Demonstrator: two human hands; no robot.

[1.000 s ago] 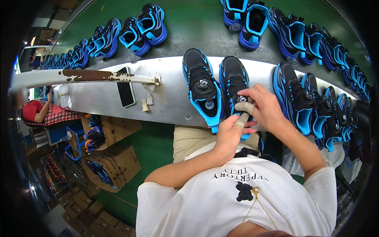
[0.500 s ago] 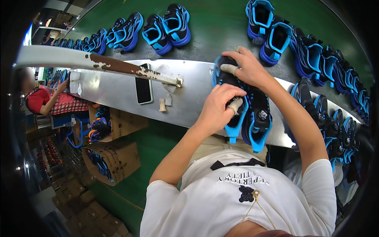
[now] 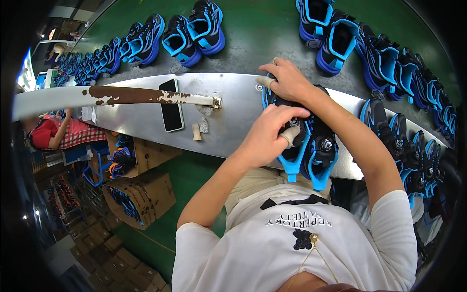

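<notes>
Black-and-blue shoe (image 3: 292, 146) lies on the metal shelf (image 3: 233, 112), heel overhanging the shelf's near edge, touching its pair shoe (image 3: 321, 151) on the right. Left hand (image 3: 270, 134) is closed on the shoe's top by the round dial, thumb taped. Right hand (image 3: 287, 80) presses down on the shoe's toe end, fingers curled, one fingertip taped. Black phone (image 3: 171, 104) lies flat on the shelf, well left of the shoe, under a rusty white bar (image 3: 141, 96). More blue shoes (image 3: 194, 31) sit on the green belt (image 3: 258, 34) beyond the shelf.
</notes>
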